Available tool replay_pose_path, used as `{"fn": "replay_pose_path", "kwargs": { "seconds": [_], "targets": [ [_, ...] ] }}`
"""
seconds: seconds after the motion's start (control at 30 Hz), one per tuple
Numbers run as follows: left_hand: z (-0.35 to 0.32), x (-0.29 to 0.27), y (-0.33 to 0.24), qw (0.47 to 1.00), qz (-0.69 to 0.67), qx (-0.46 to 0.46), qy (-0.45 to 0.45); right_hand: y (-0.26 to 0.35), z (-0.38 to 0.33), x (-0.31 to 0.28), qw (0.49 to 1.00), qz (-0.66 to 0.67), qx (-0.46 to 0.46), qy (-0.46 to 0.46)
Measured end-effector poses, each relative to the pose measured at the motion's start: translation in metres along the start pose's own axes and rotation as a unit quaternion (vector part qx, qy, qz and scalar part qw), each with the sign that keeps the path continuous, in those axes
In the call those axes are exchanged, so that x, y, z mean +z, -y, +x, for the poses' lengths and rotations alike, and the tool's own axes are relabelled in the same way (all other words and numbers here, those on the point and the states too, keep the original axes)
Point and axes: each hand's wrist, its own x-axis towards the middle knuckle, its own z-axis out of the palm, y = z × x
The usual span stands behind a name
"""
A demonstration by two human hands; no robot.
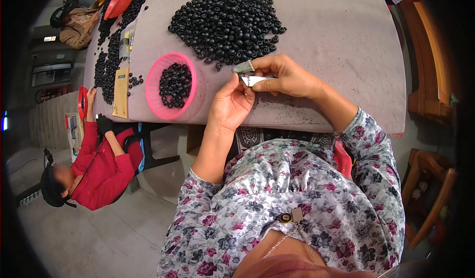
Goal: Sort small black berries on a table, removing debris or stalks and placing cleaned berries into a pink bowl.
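Observation:
My right hand point(289, 77) grips a flat, white blade-like tool point(258, 80) between thumb and fingers. A grey wrap point(243, 67) covers the tip of its index finger. Touching the tool's end, my left hand point(228, 104) has its fingertips pinched together. What they hold is too small and hidden to make out. Just beyond both hands a large heap of small black ring-shaped parts point(225, 23) lies on the grey cloth-covered table point(341, 45). To the left of my left hand stands a pink plastic basket point(194, 87) with more black parts point(175, 86) in it.
Black crumbs point(282, 112) are scattered along the near table edge. Further left are a tan booklet point(120, 92), more black parts point(106, 70) and a red basket point(120, 0). A co-worker in red point(106, 171) sits at the left; another person point(76, 28) is farther off. Wooden furniture point(428, 55) stands right.

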Motion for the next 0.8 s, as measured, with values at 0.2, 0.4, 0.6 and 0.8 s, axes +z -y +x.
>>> {"fn": "replay_pose_path", "kwargs": {
  "seconds": [0.2,0.4,0.6,0.8],
  "targets": [
    [-0.001,-0.008,-0.001,1.000,0.012,0.007,-0.009,0.003,0.000,0.000,0.998,0.056,0.015,-0.002],
    [0.000,-0.007,-0.001,0.999,0.013,0.015,-0.026,0.008,-0.002,0.002,0.998,0.061,0.024,-0.001],
    [0.000,-0.007,-0.002,1.000,0.014,0.009,-0.022,0.009,-0.003,0.001,0.997,0.065,0.032,0.002],
    [0.000,-0.007,-0.002,1.000,0.017,0.009,-0.015,0.009,-0.002,0.000,0.998,0.057,0.033,0.009]
  ]
}}
